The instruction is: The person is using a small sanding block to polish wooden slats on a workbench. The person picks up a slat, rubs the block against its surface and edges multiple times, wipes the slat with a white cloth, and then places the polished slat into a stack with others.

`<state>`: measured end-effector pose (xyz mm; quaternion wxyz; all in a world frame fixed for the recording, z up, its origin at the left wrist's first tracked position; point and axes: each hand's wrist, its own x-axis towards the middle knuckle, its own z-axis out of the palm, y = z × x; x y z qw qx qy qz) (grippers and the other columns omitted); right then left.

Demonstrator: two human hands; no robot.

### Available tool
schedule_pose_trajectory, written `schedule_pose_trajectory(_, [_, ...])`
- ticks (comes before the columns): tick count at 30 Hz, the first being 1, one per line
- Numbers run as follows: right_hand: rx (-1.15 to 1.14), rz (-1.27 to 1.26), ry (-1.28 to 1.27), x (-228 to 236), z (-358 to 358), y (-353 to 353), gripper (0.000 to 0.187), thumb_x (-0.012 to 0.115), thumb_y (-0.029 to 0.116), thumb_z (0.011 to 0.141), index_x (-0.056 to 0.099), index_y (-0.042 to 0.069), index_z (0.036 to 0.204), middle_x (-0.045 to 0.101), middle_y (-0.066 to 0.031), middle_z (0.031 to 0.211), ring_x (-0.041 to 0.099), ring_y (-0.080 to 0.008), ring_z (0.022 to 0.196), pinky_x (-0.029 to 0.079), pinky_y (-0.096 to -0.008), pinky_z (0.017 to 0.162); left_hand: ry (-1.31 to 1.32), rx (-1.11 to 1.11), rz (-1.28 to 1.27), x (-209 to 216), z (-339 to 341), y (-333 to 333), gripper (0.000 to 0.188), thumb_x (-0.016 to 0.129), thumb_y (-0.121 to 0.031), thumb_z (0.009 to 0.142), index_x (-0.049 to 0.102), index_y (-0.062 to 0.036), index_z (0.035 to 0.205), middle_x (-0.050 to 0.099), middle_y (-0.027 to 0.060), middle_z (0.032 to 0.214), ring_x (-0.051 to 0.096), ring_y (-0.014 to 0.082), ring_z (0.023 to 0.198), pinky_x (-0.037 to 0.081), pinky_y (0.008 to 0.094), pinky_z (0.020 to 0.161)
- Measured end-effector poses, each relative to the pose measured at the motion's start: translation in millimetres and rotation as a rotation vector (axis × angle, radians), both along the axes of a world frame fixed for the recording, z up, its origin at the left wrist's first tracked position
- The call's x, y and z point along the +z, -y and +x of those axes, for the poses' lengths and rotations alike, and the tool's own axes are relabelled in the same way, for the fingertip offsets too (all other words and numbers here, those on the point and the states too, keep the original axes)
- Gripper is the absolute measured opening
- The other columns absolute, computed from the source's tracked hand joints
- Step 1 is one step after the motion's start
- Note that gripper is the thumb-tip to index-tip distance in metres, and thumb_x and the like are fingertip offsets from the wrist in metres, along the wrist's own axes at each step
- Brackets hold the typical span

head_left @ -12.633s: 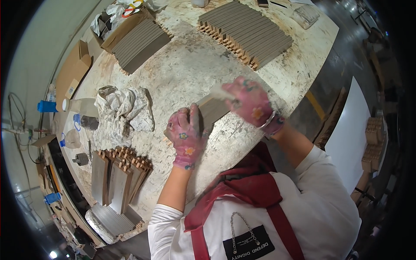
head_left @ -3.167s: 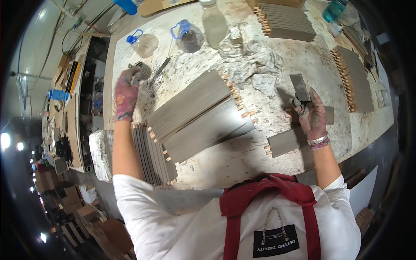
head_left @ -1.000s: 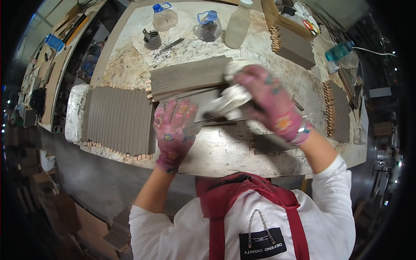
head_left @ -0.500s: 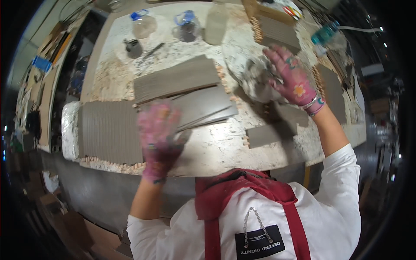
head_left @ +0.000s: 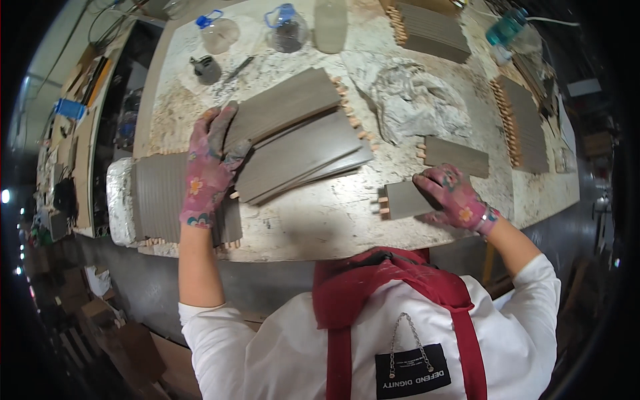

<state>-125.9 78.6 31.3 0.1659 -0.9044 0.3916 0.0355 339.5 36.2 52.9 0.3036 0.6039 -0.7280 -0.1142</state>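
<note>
Grey board (head_left: 403, 200) sits clasped in the right hand (head_left: 455, 197) above the table (head_left: 313, 230), while the left hand (head_left: 210, 160) touches a loose pile (head_left: 303, 153), grip unclear, seemingly not yet lined up like the stacked row (head_left: 165, 193).

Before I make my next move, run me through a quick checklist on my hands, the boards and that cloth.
1. Right hand on the short board: ok, it grasps the right end.
2. Pegs at the short board's left end: ok, they stick out; too blurred to count.
3. Left hand gripping the fanned boards: cannot tell; it is at their left end, but a firm hold is unclear.
4. Fanned boards squared up: not ok, they overlap at angles.
5. Cloth out of both hands: ok, it lies crumpled on the table.
</note>
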Motion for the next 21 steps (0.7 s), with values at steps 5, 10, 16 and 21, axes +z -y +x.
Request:
schedule_pose_trajectory(5, [0.177,-0.169,0.228,83.7,105.0,32.0,0.083,0.077,0.036,0.07,0.044,0.009,0.141,0.053,-0.0154,0.126,0.054,-0.0332,0.119,0.04,-0.0494,0.102,-0.58,0.024,-0.028,-11.1,20.2,-13.4,0.06,0.059,-0.006,0.086,0.047,-0.0152,0.144,0.043,0.0118,0.146,0.049,0.0301,0.126,0.038,0.0391,0.108])
schedule_pose_trajectory(10, [0.423,-0.262,0.28,51.3,209.4,64.9,0.063,0.068,0.039,0.083,0.049,0.012,0.136,0.052,-0.0182,0.13,0.052,-0.0352,0.121,0.041,-0.0484,0.102,-0.63,0.181,-0.104,-20.7,25.9,-30.3,0.063,0.056,-0.005,0.087,0.042,-0.016,0.147,0.04,0.0105,0.15,0.049,0.0298,0.125,0.037,0.0383,0.109])
schedule_pose_trajectory(16, [0.346,-0.523,0.471,63.7,214.9,114.8,0.059,0.064,0.046,0.086,0.053,0.011,0.132,0.054,-0.0177,0.131,0.053,-0.0352,0.121,0.041,-0.0474,0.102,0.137,0.183,-0.455,-5.1,-21.1,-79.3,0.059,0.062,-0.021,0.088,0.045,-0.0218,0.145,0.042,0.0088,0.15,0.049,0.0278,0.126,0.034,0.0428,0.11])
schedule_pose_trajectory(21, [0.358,0.378,0.195,82.8,283.1,199.1,0.071,0.051,0.063,0.092,0.049,0.01,0.139,0.061,-0.0178,0.127,0.059,-0.0321,0.116,0.045,-0.0393,0.101,0.46,-0.127,-0.349,-25.5,-79.5,-78.9,0.043,0.066,-0.041,0.085,0.061,-0.0222,0.123,0.055,0.007,0.136,0.05,0.0309,0.126,0.036,0.0515,0.108])
